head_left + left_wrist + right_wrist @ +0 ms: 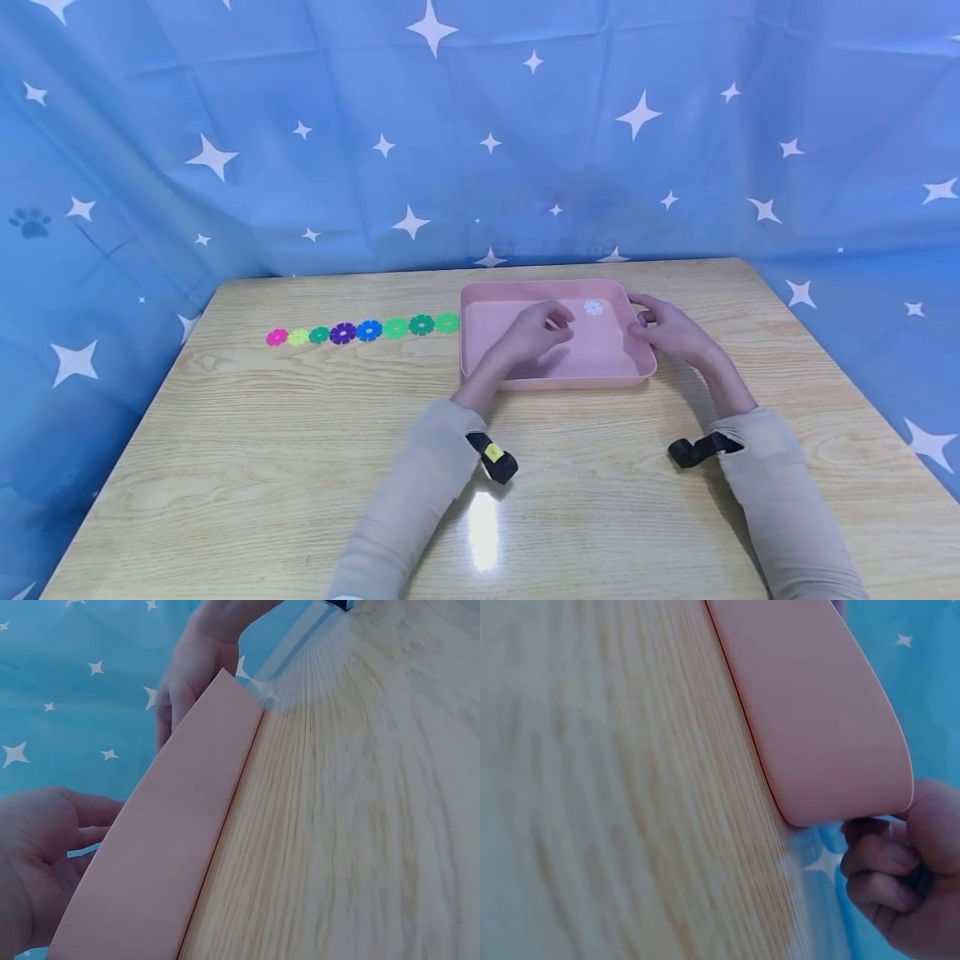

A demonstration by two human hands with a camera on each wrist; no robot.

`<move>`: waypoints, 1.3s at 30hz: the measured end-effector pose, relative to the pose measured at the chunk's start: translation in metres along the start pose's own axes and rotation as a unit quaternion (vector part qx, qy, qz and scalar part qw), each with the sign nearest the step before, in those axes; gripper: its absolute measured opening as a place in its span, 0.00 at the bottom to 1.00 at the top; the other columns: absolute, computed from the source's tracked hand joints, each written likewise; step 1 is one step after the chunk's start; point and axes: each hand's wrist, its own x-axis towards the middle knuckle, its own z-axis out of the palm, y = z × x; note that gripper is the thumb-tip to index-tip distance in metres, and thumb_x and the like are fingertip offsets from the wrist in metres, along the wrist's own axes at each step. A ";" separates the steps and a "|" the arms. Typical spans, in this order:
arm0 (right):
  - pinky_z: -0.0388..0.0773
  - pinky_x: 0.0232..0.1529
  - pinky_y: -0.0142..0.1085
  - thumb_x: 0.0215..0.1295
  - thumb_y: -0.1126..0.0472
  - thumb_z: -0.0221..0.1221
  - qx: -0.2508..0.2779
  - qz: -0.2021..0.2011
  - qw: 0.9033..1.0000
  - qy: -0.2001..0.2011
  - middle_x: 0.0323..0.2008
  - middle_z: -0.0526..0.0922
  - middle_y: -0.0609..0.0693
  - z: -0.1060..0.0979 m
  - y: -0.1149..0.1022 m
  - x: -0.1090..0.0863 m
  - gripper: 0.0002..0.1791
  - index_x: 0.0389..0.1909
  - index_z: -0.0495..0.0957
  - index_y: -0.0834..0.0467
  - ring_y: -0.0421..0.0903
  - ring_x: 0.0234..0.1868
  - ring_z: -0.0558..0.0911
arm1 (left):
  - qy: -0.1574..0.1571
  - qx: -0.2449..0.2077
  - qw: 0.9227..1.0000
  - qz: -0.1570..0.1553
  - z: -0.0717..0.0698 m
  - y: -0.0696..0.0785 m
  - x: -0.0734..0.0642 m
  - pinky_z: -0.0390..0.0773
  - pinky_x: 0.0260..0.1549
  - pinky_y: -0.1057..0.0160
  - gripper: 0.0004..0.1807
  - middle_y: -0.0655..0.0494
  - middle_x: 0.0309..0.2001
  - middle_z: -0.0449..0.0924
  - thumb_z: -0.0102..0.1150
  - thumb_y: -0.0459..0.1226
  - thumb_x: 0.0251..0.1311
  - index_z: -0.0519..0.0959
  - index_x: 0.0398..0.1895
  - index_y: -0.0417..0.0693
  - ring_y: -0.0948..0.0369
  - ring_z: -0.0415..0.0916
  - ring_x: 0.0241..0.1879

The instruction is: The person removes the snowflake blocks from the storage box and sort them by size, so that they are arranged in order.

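Observation:
A shallow pink tray (555,383) lies on the wooden table, one white snowflake disc (593,307) near its back right inside. Over the tray's middle is my left hand (534,332), palm turned inward and fingers loosely bent, with nothing visible in them. The left wrist view shows that hand (45,847) behind the tray's front wall (165,817), which hides its fingertips. My right hand (671,329) holds the tray's right rim, thumb at the edge and the other fingers curled outside, as the right wrist view shows at the tray's corner (855,772).
Left of the tray, several snowflake discs form a row, from a pink disc (277,337) past a purple disc (342,333) and a blue disc (369,331) to a light green disc (447,322) beside the tray wall. A blue starred curtain (480,142) hangs behind the table (300,467).

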 end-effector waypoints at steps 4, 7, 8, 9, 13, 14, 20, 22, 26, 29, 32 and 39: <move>0.71 0.28 0.37 0.76 0.67 0.51 0.002 0.002 1.000 0.000 0.34 0.72 0.58 -0.001 0.001 -0.001 0.35 0.77 0.48 0.70 0.45 0.27 0.71 | -0.004 -0.007 1.000 -0.010 0.012 0.003 0.008 0.77 0.52 0.64 0.17 0.55 0.50 0.80 0.60 0.36 0.70 0.77 0.60 0.43 0.60 0.76 0.50; 0.71 0.28 0.36 0.76 0.66 0.51 0.003 -0.001 1.000 0.002 0.35 0.72 0.57 -0.001 0.001 -0.002 0.35 0.77 0.48 0.68 0.44 0.27 0.71 | -0.007 -0.018 1.000 -0.012 0.018 0.005 0.016 0.77 0.53 0.64 0.17 0.54 0.53 0.79 0.58 0.35 0.71 0.76 0.61 0.43 0.60 0.76 0.52; 0.71 0.28 0.36 0.76 0.65 0.52 0.003 -0.002 1.000 0.003 0.36 0.72 0.57 -0.001 0.001 -0.003 0.36 0.78 0.48 0.68 0.44 0.27 0.71 | -0.007 -0.022 1.000 -0.013 0.020 0.006 0.019 0.77 0.53 0.64 0.17 0.53 0.55 0.79 0.57 0.35 0.71 0.76 0.61 0.43 0.60 0.76 0.52; 0.70 0.28 0.36 0.76 0.65 0.52 0.003 -0.004 1.000 0.004 0.36 0.72 0.57 -0.001 0.001 -0.003 0.36 0.78 0.48 0.67 0.44 0.27 0.71 | -0.006 -0.027 1.000 -0.014 0.021 0.007 0.022 0.77 0.53 0.64 0.17 0.52 0.56 0.79 0.57 0.34 0.71 0.76 0.61 0.42 0.59 0.75 0.53; 0.69 0.27 0.35 0.76 0.64 0.52 -0.003 -0.008 1.000 0.007 0.37 0.73 0.58 -0.002 0.005 -0.002 0.36 0.78 0.48 0.66 0.44 0.26 0.71 | 0.005 -0.036 0.999 -0.011 0.026 0.008 0.034 0.76 0.54 0.65 0.16 0.50 0.57 0.78 0.55 0.33 0.71 0.76 0.60 0.42 0.58 0.75 0.54; 0.69 0.27 0.35 0.76 0.64 0.52 -0.004 -0.010 1.000 0.007 0.37 0.73 0.58 -0.002 0.005 -0.002 0.36 0.78 0.48 0.67 0.43 0.26 0.71 | 0.009 -0.036 0.999 -0.011 0.027 0.008 0.037 0.76 0.54 0.65 0.16 0.50 0.57 0.78 0.55 0.32 0.71 0.76 0.60 0.42 0.58 0.75 0.55; 0.70 0.28 0.36 0.76 0.64 0.52 -0.005 -0.009 1.000 0.007 0.38 0.74 0.59 0.000 0.003 -0.003 0.36 0.78 0.48 0.66 0.44 0.28 0.72 | 0.017 -0.024 0.999 -0.023 0.034 0.009 0.044 0.74 0.58 0.64 0.18 0.52 0.58 0.78 0.56 0.33 0.70 0.76 0.61 0.44 0.59 0.74 0.57; 0.69 0.28 0.35 0.75 0.64 0.53 -0.009 -0.008 1.000 0.010 0.39 0.74 0.59 0.000 0.001 -0.003 0.36 0.78 0.49 0.66 0.44 0.28 0.72 | 0.024 -0.013 0.999 -0.027 0.035 0.009 0.045 0.73 0.60 0.64 0.19 0.54 0.59 0.78 0.57 0.33 0.70 0.76 0.63 0.46 0.60 0.73 0.58; 0.69 0.28 0.34 0.75 0.64 0.53 -0.005 -0.010 1.000 0.011 0.38 0.74 0.59 0.001 -0.003 -0.005 0.36 0.78 0.50 0.66 0.43 0.28 0.72 | 0.037 0.004 0.999 -0.031 0.036 0.009 0.045 0.72 0.61 0.64 0.21 0.56 0.61 0.78 0.56 0.32 0.70 0.76 0.65 0.48 0.61 0.73 0.60; 0.69 0.28 0.34 0.74 0.65 0.54 0.002 -0.009 1.000 0.010 0.37 0.74 0.58 0.001 -0.004 -0.005 0.36 0.78 0.50 0.66 0.43 0.28 0.72 | 0.045 0.002 0.998 -0.033 0.037 0.007 0.046 0.74 0.58 0.65 0.20 0.57 0.57 0.79 0.56 0.31 0.69 0.78 0.63 0.48 0.62 0.74 0.56; 0.69 0.28 0.34 0.74 0.64 0.54 0.000 -0.006 1.000 0.011 0.37 0.73 0.58 0.001 -0.005 -0.005 0.36 0.78 0.50 0.66 0.43 0.28 0.71 | 0.050 -0.004 0.999 -0.021 0.035 0.005 0.047 0.75 0.52 0.68 0.18 0.54 0.50 0.80 0.57 0.28 0.67 0.79 0.59 0.44 0.62 0.74 0.49; 0.69 0.28 0.34 0.75 0.63 0.53 -0.001 -0.001 1.000 0.010 0.38 0.74 0.59 0.001 -0.005 -0.005 0.36 0.78 0.50 0.66 0.44 0.28 0.72 | 0.050 0.011 0.998 -0.029 0.032 0.000 0.048 0.73 0.41 0.70 0.14 0.54 0.38 0.77 0.63 0.27 0.63 0.80 0.52 0.37 0.61 0.72 0.39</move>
